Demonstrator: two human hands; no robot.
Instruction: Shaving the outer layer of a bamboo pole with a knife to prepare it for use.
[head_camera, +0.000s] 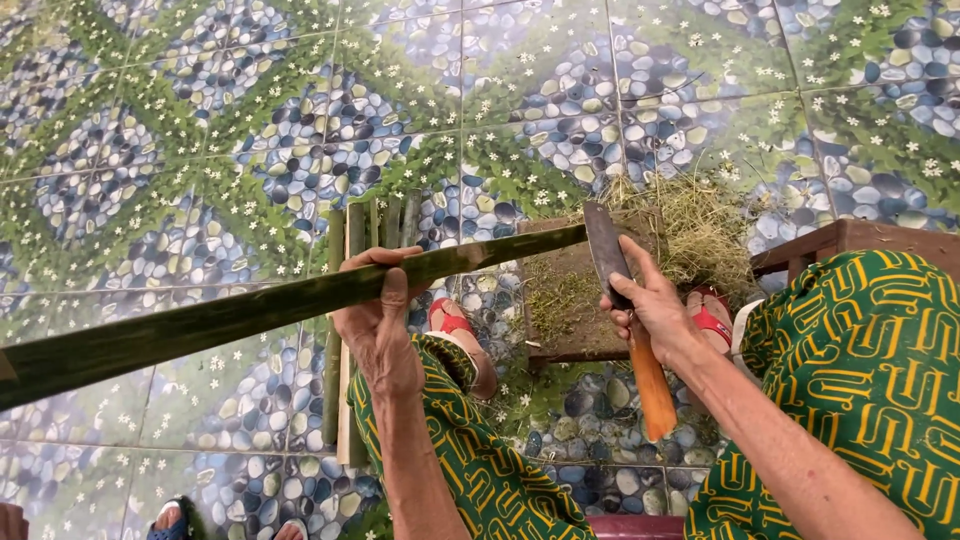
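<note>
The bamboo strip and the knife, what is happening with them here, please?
A person sits over a patterned tile floor. The left hand grips a long green bamboo strip and holds it across a wooden block. The right hand holds a knife with an orange handle, its blade at the end of the strip. More cut strips lie on the floor below, and thin shavings pile beside the block.

- The left hand (378, 318) grips a long green bamboo strip (250, 315) — held across the view.
- The right hand (650, 305) holds a wooden-handled cleaver (610, 255), blade against the strip's end.
- Below lie a wooden block (570, 300) and green shavings (700, 225).
</note>
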